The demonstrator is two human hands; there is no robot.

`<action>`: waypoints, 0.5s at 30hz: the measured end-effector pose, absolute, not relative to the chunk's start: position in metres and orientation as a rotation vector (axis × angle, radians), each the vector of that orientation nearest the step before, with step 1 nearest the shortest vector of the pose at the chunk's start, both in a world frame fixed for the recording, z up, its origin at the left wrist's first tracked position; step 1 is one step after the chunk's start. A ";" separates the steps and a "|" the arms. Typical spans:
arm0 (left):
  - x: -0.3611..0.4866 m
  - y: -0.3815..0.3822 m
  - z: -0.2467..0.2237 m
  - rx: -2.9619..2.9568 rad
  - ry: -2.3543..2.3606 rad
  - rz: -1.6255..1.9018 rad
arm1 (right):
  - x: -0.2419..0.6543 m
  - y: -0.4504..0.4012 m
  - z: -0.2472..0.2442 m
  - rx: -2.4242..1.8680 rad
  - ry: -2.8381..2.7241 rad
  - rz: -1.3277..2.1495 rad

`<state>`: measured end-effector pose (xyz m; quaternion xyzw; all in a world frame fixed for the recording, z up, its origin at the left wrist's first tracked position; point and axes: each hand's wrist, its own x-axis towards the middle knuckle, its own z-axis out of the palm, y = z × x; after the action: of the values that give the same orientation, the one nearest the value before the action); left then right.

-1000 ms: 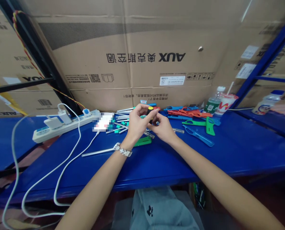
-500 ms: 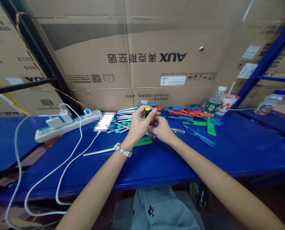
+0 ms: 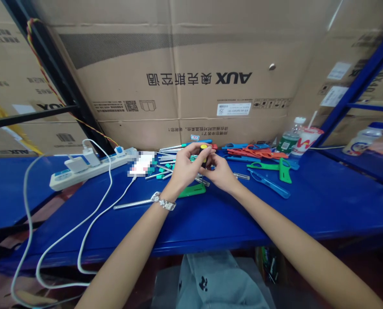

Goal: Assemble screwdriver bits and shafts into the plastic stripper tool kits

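Observation:
Both hands meet over the middle of the blue table. My left hand [image 3: 186,168] is closed around a screwdriver [image 3: 204,147] with a black and yellow handle, its yellow end upward. My right hand [image 3: 221,175] closes on the same screwdriver from the other side; its fingertips are partly hidden. Just below them lies a green plastic handle piece [image 3: 193,190], partly covered by the left wrist. Metal rods with teal ends [image 3: 165,169] are piled behind and left of my left hand. One loose metal rod [image 3: 132,204] lies by the bracelet.
Right of the hands are orange plastic pieces [image 3: 256,153], a green piece [image 3: 284,171] and a blue piece [image 3: 270,184]. A green-labelled bottle [image 3: 288,139] and a paper cup [image 3: 305,141] stand behind. A power strip [image 3: 62,180] with white cables [image 3: 109,176] lies left, beside a blurred-out rectangle.
The yellow end of the screwdriver has shifted slightly right between my hands. Both hands stay closed in nearly the same place. The whole view has moved a little.

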<state>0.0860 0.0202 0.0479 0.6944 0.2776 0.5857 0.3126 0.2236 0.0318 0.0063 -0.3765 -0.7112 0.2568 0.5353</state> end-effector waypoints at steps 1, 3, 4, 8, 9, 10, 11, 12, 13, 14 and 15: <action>0.085 0.019 0.049 1.858 0.698 1.494 | 0.224 0.030 0.007 -0.877 -1.711 0.639; 0.084 0.020 0.051 1.883 0.633 1.404 | 0.228 0.027 0.011 -0.801 -1.782 0.746; 0.083 0.020 0.050 1.887 0.610 1.374 | 0.230 0.025 0.013 -0.762 -1.821 0.803; 0.074 0.026 0.041 1.913 0.681 1.420 | 0.239 0.024 0.020 -0.786 -1.898 0.823; 0.068 0.027 0.037 1.936 0.741 1.450 | 0.240 0.025 0.020 -0.809 -1.893 0.805; 0.062 0.028 0.033 1.988 0.802 1.450 | 0.240 0.026 0.021 -0.825 -1.882 0.795; 0.054 0.028 0.027 2.071 0.860 1.429 | 0.240 0.027 0.020 -0.831 -1.866 0.797; 0.047 0.027 0.021 2.163 0.900 1.367 | 0.239 0.028 0.020 -0.829 -1.847 0.813; 0.040 0.026 0.015 2.249 0.922 1.281 | 0.237 0.029 0.019 -0.824 -1.824 0.845; 0.034 0.024 0.008 2.328 0.937 1.193 | 0.234 0.030 0.017 -0.821 -1.796 0.887; 0.029 0.022 0.002 2.389 0.953 1.094 | 0.231 0.030 0.015 -0.823 -1.761 0.935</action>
<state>0.0293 0.0221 0.0017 0.8420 0.3357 0.3856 0.1722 0.2309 0.0299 0.0153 -0.3364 -0.7193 0.3821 0.4727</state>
